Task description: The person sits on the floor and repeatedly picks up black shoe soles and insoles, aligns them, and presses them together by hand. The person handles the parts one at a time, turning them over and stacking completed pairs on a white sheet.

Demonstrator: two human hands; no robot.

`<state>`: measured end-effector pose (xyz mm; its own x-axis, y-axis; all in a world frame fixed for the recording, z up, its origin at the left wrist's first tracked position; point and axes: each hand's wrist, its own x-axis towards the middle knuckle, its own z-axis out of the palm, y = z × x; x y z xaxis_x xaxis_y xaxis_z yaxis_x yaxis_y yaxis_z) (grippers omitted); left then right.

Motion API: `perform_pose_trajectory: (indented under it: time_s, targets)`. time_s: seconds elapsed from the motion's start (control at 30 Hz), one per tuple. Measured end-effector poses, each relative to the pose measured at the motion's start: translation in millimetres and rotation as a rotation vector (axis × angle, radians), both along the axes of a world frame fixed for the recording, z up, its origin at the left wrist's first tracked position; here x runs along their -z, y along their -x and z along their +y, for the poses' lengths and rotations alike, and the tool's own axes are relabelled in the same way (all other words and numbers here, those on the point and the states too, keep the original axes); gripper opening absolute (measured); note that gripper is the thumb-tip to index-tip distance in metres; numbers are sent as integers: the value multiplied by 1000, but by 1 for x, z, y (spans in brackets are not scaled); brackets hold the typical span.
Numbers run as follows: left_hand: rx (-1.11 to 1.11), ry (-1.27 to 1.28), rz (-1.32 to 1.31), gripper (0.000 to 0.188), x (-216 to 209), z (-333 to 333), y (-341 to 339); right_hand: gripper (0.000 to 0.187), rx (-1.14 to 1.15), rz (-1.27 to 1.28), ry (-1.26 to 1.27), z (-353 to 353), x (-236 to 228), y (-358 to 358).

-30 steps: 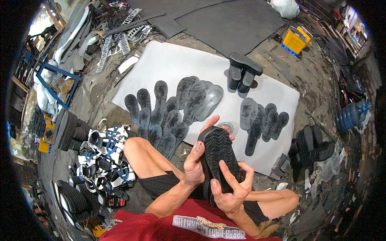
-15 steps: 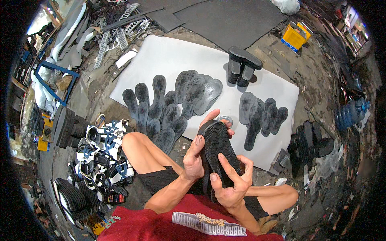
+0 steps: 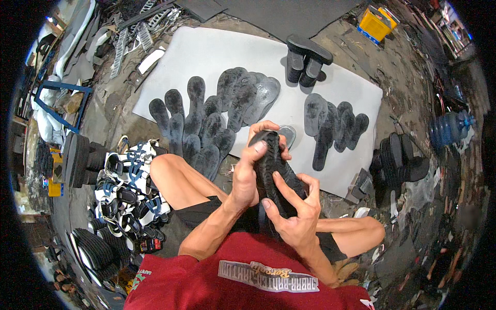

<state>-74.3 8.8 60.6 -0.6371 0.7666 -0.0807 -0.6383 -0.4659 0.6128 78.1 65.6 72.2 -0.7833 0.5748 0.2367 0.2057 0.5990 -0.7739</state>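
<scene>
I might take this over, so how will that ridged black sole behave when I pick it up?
The ridged black sole would probably flex, since it looks bowed between the left hand and right hand. Being ridged, it should resist slipping. Its thick, rubbery look suggests it won't break easily.

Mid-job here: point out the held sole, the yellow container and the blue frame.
Sole (image 3: pixel 267 166): head view, on its ridged face.
Yellow container (image 3: pixel 373 25): head view, on its yellow side wall.
Blue frame (image 3: pixel 67 86): head view, on its upper bar.
</scene>
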Motion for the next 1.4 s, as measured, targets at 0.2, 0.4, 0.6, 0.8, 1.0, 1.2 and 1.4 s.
perform_pose_trajectory:
  time_s: [0.2, 0.4, 0.6, 0.8, 1.0, 1.2, 1.4]
  targets:
    - [-231, -199, -31, 57, 6, -8, 27, 73, 74, 169, 1068, 16, 23, -23]
    - [-135, -355, -102, 57, 16, -14, -1, 35, 375, 497, 1258, 48, 67, -48]
    - [561, -329, -829, 88, 53, -51, -53, 23, 224, 412, 796, 132, 45, -88]
    - [1039, -50, -574, 82, 81, -20, -55, 18, 161, 218, 618, 143, 34, -90]
    - [951, 50, -691, 86, 81, -18, -80, 17, 221, 152, 459, 135, 19, -84]
    - [968, 114, -626, 89, 80, -22, -86, 16, 250, 260, 392, 129, 17, -83]
    - [976, 64, -603, 92, 69, -23, -85, 12, 315, 174, 328, 125, 20, -78]
